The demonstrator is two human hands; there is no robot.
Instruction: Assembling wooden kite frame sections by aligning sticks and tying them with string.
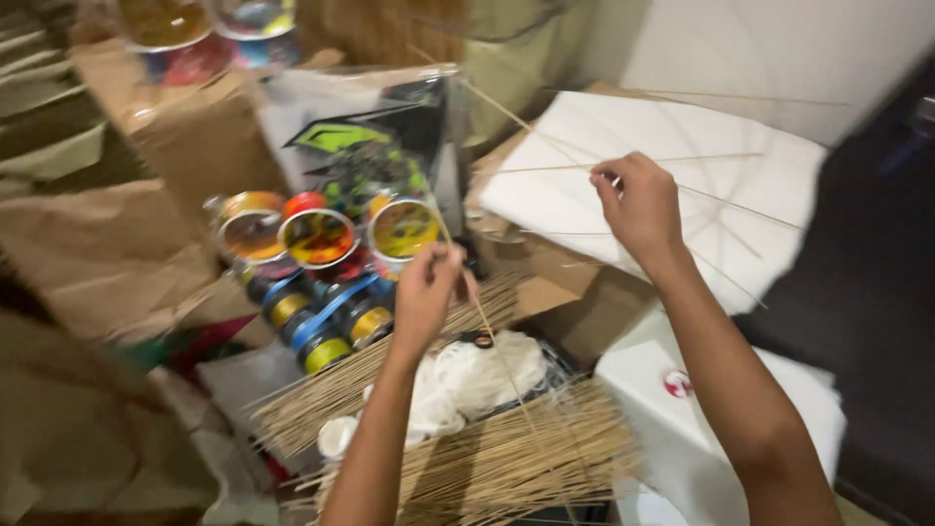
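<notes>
A person's left hand (426,290) pinches a thin bamboo stick (482,317) between thumb and fingers, the stick slanting down and to the right over a heap of similar sticks. The right hand (638,203), raised farther back, has its fingers closed on another thin stick (545,168) that lies across a stack of white paper sheets (623,136); more slender sticks criss-cross the top sheet.

Below the left hand, two loose bundles of bamboo sticks (506,458) fan out, one nearer the camera and one just behind it, with a tangle of white string (467,380) lying between them. Dark scissor handles (477,339) show at the upper edge of the string, just beside the left wrist.

Behind the left hand stands a cluster of spools with glossy yellow, orange and red faces (317,237), and in front of them a row of smaller reels with blue and yellow bands (326,321). A clear plastic packet with a green and black printed design (370,136) leans upright behind the spools. Crumpled brown paper (107,253) fills the left side of the view. A white box with a small red mark (682,419) sits under the right forearm, near the lower right. What surface carries all this cannot be told.
</notes>
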